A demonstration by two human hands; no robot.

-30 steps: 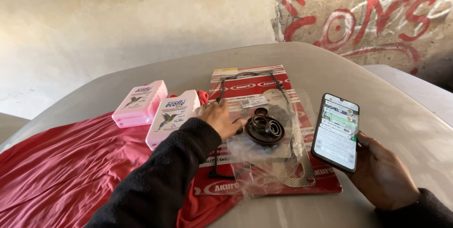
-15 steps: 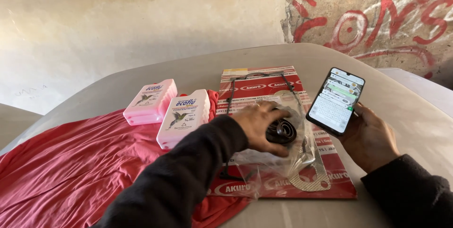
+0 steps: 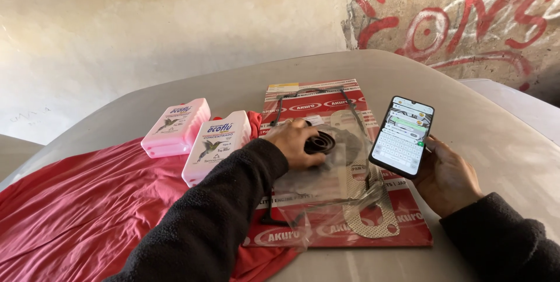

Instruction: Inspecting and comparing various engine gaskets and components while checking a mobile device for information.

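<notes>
A red cloth [image 3: 76, 212] covers the left of the grey surface [image 3: 501, 136], with two pink bottles [image 3: 175, 127] lying on it. Just right of them, the left hand [image 3: 294, 142] curls its fingers around black rubber seals [image 3: 321, 141] inside a clear plastic bag [image 3: 332, 183] atop the red gasket-set pack [image 3: 361, 223]. Farther right, the right hand [image 3: 446, 174] cradles a smartphone [image 3: 402, 136], fingers wrapped behind, screen lit

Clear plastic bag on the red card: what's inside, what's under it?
Inside the clear plastic bag: black rubber rings under the left hand, and a grey flat gasket. Beneath lies the red card. The hand hides part of the rings.
</notes>
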